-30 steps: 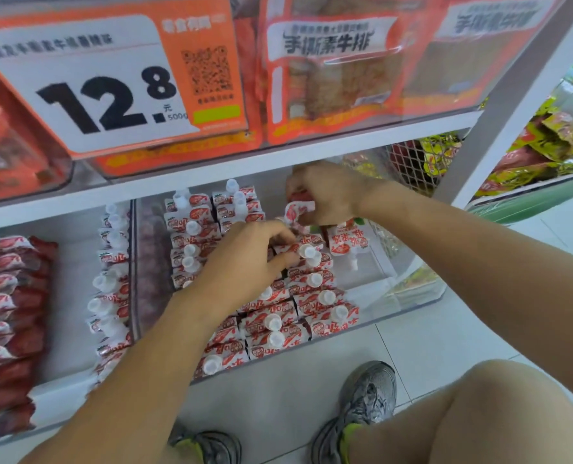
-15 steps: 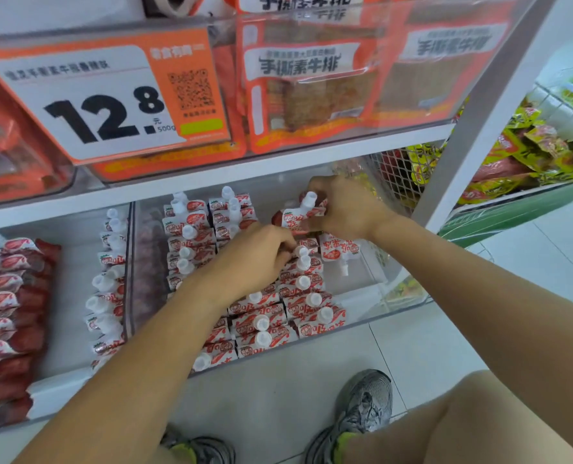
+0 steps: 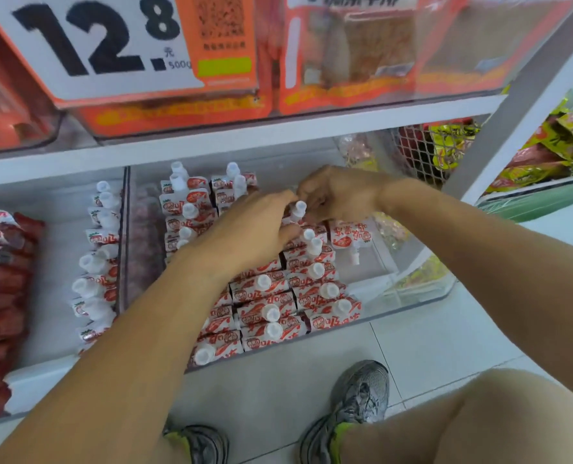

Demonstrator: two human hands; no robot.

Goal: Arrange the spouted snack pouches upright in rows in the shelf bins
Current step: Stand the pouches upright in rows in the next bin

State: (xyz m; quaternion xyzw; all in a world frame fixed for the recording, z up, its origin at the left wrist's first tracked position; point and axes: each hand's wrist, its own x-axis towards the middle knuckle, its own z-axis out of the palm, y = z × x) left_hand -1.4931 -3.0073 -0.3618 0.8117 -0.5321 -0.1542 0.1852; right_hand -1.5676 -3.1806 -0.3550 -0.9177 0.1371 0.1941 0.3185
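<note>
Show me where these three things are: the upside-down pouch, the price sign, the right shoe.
upside-down pouch [image 3: 348, 234]: head view, on its printed body.
price sign [image 3: 87, 41]: head view, on the black digits.
right shoe [image 3: 362, 396]: head view, on the grey upper.

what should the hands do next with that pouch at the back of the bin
Probably lower the pouch, held between the left hand and the right hand, into the back of the right row, cap up. One upside-down pouch beside it likely needs turning next.

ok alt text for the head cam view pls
Both hands, left hand and right hand, meet over a spouted pouch at the back of a clear shelf bin filled with rows of red-and-white pouches.
</note>
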